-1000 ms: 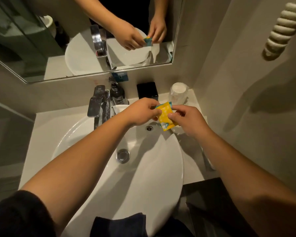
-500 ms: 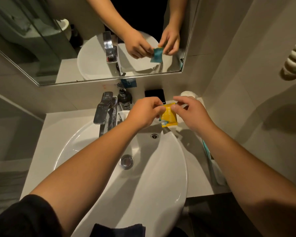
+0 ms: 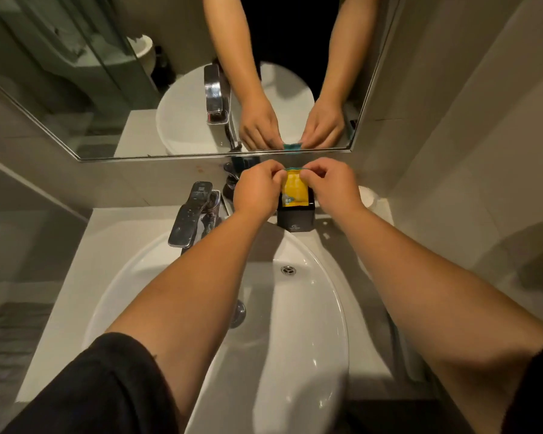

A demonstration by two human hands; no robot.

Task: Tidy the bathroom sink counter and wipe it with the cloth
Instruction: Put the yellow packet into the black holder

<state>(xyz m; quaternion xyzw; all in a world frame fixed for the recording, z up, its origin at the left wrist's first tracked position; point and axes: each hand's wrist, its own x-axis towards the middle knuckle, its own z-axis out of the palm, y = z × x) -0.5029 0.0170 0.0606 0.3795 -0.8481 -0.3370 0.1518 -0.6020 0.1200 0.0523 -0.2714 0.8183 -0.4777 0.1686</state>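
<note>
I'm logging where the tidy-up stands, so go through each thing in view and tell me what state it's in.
Left hand: pinching the top edge of the yellow packet.
Right hand: pinching the same top edge.
Yellow packet: upright, held over the black box.
Black box: standing at the back of the counter; contents not visible.
Tap: no water running.
Basin: empty, looks dry.
Cloth: not in view.

1. A mirror (image 3: 113, 89) fills the upper left of the frame, its lower edge slanting down toward the centre.
2. A grey ribbed mat (image 3: 10, 343) lies at the lower left edge.
3. Pale wall tiles (image 3: 467, 136) cover the right side.
</note>
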